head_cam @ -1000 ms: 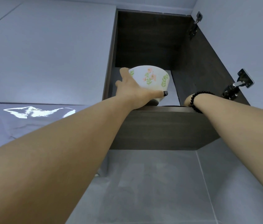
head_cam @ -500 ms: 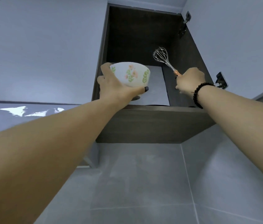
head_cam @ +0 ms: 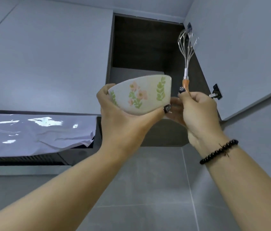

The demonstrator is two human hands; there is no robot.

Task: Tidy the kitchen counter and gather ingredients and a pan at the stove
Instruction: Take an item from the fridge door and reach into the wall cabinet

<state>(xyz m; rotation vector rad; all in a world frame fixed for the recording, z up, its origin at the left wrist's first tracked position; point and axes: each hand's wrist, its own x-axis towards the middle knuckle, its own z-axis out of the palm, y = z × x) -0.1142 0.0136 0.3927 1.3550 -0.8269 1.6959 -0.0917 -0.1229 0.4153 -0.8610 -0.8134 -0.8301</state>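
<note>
Ceramic fills the left hand (head_cam: 124, 120): its fingers and thumb curl under and around a white bowl (head_cam: 141, 95) painted with pink flowers and green leaves, which is tilted with its rim toward the open wall cupboard (head_cam: 141, 47). Just beside it, the right hand (head_cam: 198, 112) is wrapped around the orange handle of a wire whisk (head_cam: 186, 52), which stands nearly upright with its loops in front of the cupboard's right wall. The two hands almost touch below the bowl. A dark bead bracelet (head_cam: 218, 151) circles the right wrist.

Beyond the hands, the cupboard stands open with its door (head_cam: 241, 47) swung out to the right; what shows of its dark inside looks bare. To the left hangs a range hood covered in wrinkled, shiny film (head_cam: 35, 132).

The step in hand seems to be fetching utensils from overhead storage. Next, I judge, both should be lowered to the counter near the stove, keeping the bowl level, then a hand freed to close the door.
</note>
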